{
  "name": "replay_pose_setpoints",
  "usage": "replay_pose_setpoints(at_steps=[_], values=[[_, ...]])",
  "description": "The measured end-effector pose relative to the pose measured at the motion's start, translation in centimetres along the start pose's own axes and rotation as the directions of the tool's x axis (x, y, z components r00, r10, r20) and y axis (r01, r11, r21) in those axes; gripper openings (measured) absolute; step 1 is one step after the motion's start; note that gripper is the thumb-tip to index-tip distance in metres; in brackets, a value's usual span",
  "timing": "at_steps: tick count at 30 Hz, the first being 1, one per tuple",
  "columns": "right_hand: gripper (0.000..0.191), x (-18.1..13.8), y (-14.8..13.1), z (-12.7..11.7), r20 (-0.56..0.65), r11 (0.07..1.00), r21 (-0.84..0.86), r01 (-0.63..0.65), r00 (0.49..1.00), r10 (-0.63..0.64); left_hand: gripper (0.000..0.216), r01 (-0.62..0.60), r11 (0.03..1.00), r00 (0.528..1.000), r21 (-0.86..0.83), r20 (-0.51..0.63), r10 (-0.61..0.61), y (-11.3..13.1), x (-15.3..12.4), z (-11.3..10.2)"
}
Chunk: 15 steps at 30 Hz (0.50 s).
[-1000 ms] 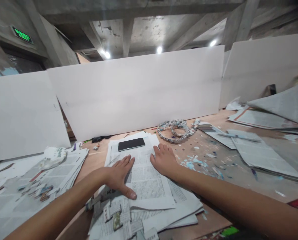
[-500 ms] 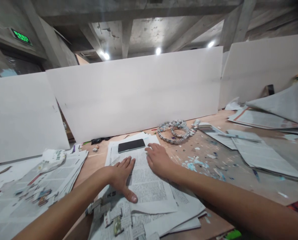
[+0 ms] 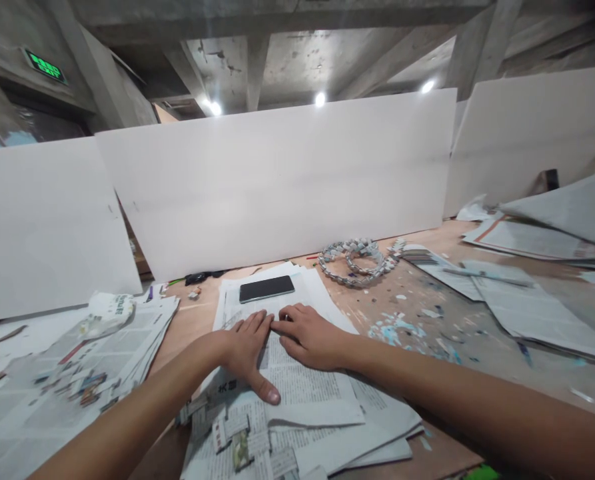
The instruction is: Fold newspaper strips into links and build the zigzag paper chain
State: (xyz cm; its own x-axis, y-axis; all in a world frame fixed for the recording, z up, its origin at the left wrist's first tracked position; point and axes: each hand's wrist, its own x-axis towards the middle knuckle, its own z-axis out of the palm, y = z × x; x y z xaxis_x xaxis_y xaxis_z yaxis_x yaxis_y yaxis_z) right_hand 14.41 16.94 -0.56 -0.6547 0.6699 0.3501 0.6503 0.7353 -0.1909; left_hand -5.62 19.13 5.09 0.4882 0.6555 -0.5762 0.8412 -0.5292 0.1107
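Center-bottom: I see left hand (image 3: 247, 350) spread flat, likely bracing newspaper (image 3: 312, 393); right hand (image 3: 310, 337) half-curled (nothing visibly gripped).

Two bare forearms are reaching in from the lower corners, the left forearm (image 3: 137, 410) slanting up to the right and the right forearm (image 3: 457, 393) slanting up to the left, so that the hands are nearly meeting in the middle. The left hand (image 3: 247, 350) is lying palm down, its fingers (image 3: 251, 321) stretching forward close together while its thumb (image 3: 266, 389) is angling well away from them. The right hand (image 3: 311, 335) is resting palm down with loosely bending fingers, its index fingertip (image 3: 277, 326) pointing left, right at the left fingertips.
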Motion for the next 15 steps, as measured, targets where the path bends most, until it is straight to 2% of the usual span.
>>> replay_pose_setpoints(at_steps=[9,15], values=[[0.035,0.1,-0.1,0.2,0.012,1.0,-0.006,-0.018,1.0,0.018,0.148,-0.023,0.999,0.99,-0.035,-0.141,0.018,-0.8,-1.7,2.1],[0.039,0.2,-0.3,0.0,0.032,0.998,-0.056,-0.036,0.999,0.038,0.131,-0.009,1.0,0.976,-0.029,-0.217,0.003,0.1,-2.7,2.6]])
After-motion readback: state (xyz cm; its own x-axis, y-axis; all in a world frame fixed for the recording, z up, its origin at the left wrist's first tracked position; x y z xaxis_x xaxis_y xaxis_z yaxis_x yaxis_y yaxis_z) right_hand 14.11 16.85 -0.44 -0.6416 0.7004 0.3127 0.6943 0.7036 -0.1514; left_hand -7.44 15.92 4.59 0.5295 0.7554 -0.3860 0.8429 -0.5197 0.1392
